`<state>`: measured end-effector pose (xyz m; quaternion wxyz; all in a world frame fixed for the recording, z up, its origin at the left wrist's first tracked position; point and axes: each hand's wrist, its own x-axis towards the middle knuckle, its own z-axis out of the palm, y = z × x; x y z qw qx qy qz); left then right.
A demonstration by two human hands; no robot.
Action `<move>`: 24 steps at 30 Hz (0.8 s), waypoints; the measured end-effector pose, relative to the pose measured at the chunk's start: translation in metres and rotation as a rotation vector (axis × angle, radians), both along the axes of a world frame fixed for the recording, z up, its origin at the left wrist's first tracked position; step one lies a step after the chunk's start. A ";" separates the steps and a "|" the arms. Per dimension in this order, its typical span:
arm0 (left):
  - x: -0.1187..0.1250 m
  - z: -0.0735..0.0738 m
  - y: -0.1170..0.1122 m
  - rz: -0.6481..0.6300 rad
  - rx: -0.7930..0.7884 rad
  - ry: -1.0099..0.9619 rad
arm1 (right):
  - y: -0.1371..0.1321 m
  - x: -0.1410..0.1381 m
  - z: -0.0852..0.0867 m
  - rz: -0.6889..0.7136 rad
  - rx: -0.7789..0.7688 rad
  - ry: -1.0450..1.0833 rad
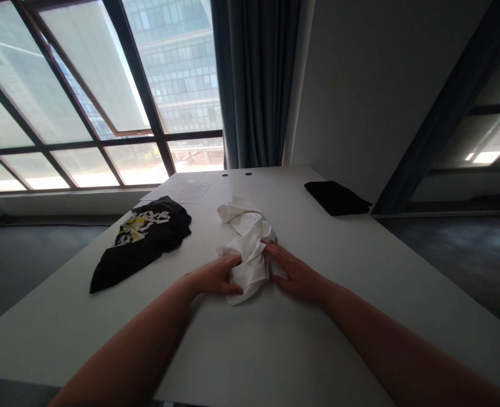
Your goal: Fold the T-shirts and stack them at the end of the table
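A crumpled white garment [248,243] lies in the middle of the white table [343,265]. My left hand [216,277] grips its near left edge, fingers curled into the cloth. On the garment's right side my right hand [296,274] pinches the fabric with its fingertips. Both forearms reach in from the bottom of the view.
A black garment with a yellow and white print [143,237] lies crumpled to the left. Near the far right edge sits a folded black cloth [337,196]. A sheet of paper [190,189] lies at the back. Large windows and a blue curtain [254,79] stand behind.
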<state>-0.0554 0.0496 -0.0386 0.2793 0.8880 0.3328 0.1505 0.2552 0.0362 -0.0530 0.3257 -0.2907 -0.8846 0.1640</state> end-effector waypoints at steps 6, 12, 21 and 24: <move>-0.003 -0.004 0.000 0.052 -0.071 -0.011 | 0.001 0.001 0.003 -0.080 -0.009 0.081; 0.009 0.000 -0.002 0.056 0.000 -0.130 | 0.001 0.002 0.010 -0.119 0.049 0.152; 0.016 0.004 -0.005 0.354 -0.117 -0.511 | -0.002 0.001 0.019 -0.072 -0.085 0.219; 0.019 0.004 -0.004 0.471 -0.271 -0.674 | -0.005 0.001 0.018 -0.154 -0.166 0.175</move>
